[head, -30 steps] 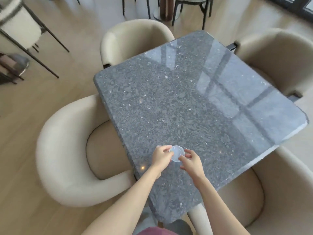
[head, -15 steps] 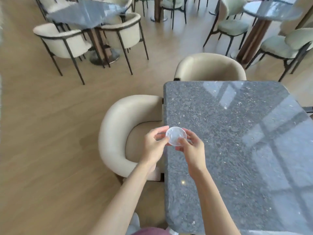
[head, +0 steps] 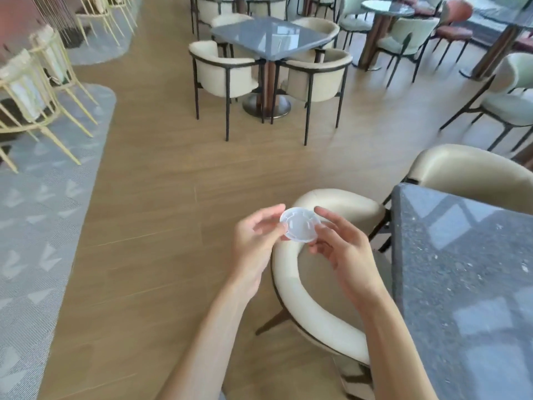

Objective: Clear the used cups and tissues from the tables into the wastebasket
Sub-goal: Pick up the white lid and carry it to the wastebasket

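Both hands are pinching a clear plastic cup (head: 300, 224) by its rim, left hand (head: 253, 243) and right hand (head: 343, 252), out over the cream chair (head: 291, 287). No wastebasket is showing; probably carrying one-handed would be steadier.

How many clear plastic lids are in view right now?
1: a round clear plastic lid, pinched between the left hand and right hand, out over the cream chair. Distant tabletops are too blurred to rule out more.
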`<action>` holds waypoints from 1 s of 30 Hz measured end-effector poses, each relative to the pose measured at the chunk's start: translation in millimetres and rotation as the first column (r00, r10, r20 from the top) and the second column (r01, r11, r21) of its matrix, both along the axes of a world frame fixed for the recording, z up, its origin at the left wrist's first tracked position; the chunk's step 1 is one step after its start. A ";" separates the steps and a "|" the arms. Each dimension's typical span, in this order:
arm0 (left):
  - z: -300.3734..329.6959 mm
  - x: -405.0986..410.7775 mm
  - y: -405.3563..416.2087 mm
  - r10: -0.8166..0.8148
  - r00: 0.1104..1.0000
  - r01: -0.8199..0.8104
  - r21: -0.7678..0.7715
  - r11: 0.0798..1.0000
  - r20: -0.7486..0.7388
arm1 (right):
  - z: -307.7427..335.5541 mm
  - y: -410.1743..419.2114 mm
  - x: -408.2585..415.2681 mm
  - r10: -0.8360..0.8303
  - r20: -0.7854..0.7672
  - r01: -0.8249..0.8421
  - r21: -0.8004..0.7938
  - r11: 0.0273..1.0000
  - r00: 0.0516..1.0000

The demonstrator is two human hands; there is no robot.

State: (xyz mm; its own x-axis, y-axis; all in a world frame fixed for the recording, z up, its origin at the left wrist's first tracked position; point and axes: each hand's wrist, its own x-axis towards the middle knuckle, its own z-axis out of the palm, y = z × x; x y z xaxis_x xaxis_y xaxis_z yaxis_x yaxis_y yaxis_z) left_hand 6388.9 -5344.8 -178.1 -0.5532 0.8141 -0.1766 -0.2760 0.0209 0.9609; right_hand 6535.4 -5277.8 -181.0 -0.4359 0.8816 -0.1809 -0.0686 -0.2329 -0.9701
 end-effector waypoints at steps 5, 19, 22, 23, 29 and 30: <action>17.2 -123.2 -29.0 0.036 0.999 -0.037 -0.003 0.999 -0.034 | 19.5 -6.5 -121.7 0.229 0.028 -0.231 0.050 0.972 0.973; 32.8 -347.0 -8.5 0.246 0.969 -0.246 0.014 0.969 0.006 | 36.0 58.2 -364.9 0.568 0.031 -0.566 0.138 0.813 0.823; 27.1 -400.1 22.0 0.274 0.961 -0.274 0.017 0.962 -0.031 | 25.6 98.6 -423.9 0.586 -0.031 -0.580 0.111 0.807 0.810; 26.3 -420.2 35.2 0.276 0.960 -0.275 0.024 0.961 -0.051 | 23.5 113.3 -447.1 0.596 -0.046 -0.588 0.114 0.801 0.802; 47.1 -532.4 124.8 0.272 0.959 -0.267 0.072 0.961 -0.083 | 33.5 207.2 -578.0 0.645 -0.149 -0.636 0.109 0.764 0.750; 52.4 -551.4 140.5 0.299 0.952 -0.292 0.098 0.951 -0.068 | 38.5 223.4 -600.1 0.647 -0.172 -0.639 0.104 0.762 0.743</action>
